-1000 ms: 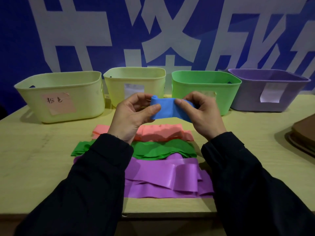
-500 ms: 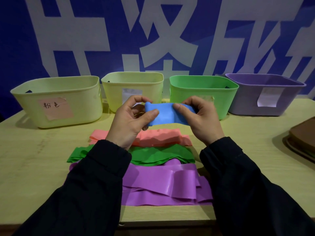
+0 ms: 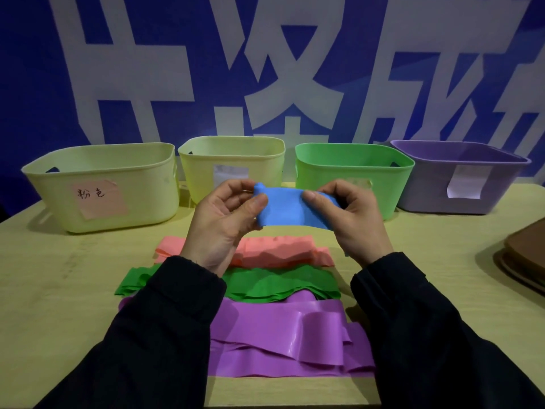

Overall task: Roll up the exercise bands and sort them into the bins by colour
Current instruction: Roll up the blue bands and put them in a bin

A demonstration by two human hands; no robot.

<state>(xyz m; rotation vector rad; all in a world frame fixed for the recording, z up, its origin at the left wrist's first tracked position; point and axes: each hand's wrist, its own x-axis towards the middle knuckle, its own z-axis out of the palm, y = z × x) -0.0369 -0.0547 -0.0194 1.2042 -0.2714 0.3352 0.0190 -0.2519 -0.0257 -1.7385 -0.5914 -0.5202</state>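
Note:
A rolled blue band point(image 3: 287, 209) is held in the air above the table. My left hand point(image 3: 224, 219) pinches its left end and my right hand point(image 3: 352, 218) pinches its right end. Below them lie three flat bands: a pink band point(image 3: 280, 252), a green band point(image 3: 265, 283) and a purple band point(image 3: 283, 338) nearest me. At the back stand a pale yellow bin with a pink label point(image 3: 100, 187), a second pale yellow bin point(image 3: 233, 154), a green bin point(image 3: 354, 169) and a purple bin point(image 3: 460, 178).
The wooden table point(image 3: 59, 290) runs to a front edge just below the purple band. Brown flat objects point(image 3: 522, 258) are stacked at the right edge. A blue wall with large white characters rises behind the bins.
The view has shifted slightly, so hands and bins sit lower in the frame. The blue band stays between both hands with my fingers working along it.

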